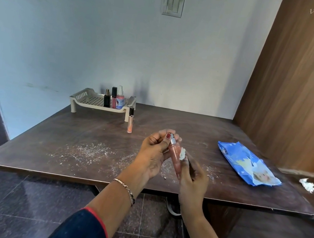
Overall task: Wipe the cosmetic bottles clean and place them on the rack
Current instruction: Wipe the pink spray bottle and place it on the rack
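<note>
Rack [85, 99] sat far left on table [67, 138], three bottles [113, 99] in it; tube [130, 122] just right; wipes pack [247, 165] far right.

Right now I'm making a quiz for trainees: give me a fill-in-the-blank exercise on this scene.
1. The rack holds ____ bottles.
2. The left hand grips the pink tube near its ____ cap.
3. The right hand presses a white ____ to the tube.
4. The gloss tube outside the rack stands on the ____.

Answers: three; silver; wipe; table
</note>
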The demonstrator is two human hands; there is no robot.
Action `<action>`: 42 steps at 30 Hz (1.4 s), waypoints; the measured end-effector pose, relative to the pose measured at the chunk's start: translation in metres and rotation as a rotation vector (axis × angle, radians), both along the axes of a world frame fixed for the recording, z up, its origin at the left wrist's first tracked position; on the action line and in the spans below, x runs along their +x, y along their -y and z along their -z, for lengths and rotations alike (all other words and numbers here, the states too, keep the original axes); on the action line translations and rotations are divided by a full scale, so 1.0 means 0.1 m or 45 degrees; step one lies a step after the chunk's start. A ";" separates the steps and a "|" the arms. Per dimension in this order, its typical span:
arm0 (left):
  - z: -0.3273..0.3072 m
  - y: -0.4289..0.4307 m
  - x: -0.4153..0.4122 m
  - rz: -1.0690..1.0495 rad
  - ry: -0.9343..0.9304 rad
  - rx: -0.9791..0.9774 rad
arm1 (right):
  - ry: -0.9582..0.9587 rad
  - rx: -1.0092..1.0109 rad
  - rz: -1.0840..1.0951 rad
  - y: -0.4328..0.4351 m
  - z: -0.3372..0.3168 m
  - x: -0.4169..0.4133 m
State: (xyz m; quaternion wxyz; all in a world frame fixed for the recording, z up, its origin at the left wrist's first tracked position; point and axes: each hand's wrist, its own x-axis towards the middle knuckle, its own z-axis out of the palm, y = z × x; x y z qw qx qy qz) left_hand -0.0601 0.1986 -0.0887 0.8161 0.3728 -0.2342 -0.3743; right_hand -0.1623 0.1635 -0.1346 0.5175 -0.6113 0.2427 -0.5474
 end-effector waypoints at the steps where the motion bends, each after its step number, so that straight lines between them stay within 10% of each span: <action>1: -0.02 -0.01 0.02 0.010 -0.044 -0.010 | -0.009 -0.010 -0.007 -0.02 0.02 -0.05; 16: -0.16 -0.07 0.21 -0.094 0.096 0.274 | -0.242 -0.500 0.188 0.08 0.14 -0.18; 24: -0.15 -0.03 0.08 -0.049 0.054 0.277 | -0.787 -0.958 0.237 0.17 -0.10 0.02; 42: -0.09 -0.13 0.24 0.090 0.005 0.009 | -0.104 -0.776 0.345 0.18 0.06 -0.30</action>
